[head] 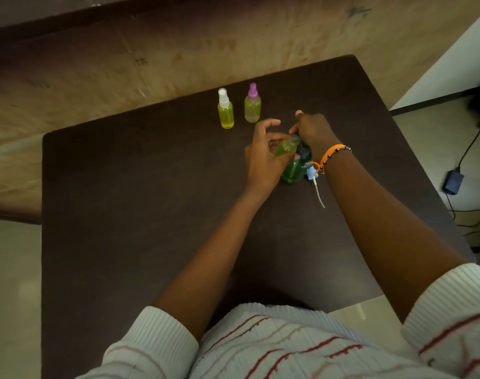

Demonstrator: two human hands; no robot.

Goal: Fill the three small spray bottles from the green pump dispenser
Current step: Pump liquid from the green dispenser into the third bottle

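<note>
1. The third spray bottle (285, 147), uncapped and tilted, sits just right of the frame's centre. The left hand (263, 157) curls its fingers round the body and brings the mouth up against the nozzle of the green pump dispenser (296, 170).
2. The right hand (314, 132) rests on top of the pump head, fingers bent over it; whether it is pressing cannot be told.
3. This small bottle looks like thin, clear plastic holding yellow-green liquid: light, smooth, probably slippery if wet. It is best held around the round body, below the narrow neck, so the mouth stays free.
4. The dispenser is a squat, translucent green bottle, likely heavier and steady on the desk (124, 214). Its head is the part to push.
5. Beside it, touching or nearly so, lies the blue spray cap (312, 172) with a thin pale dip tube, which is flexible and easily bent.
6. In the upper middle stand the white-capped bottle (225, 110) and the purple-capped bottle (252, 105), both upright, capped, close together and holding yellow-green liquid.
7. The desk is dark, matte and wood-grained.
</note>
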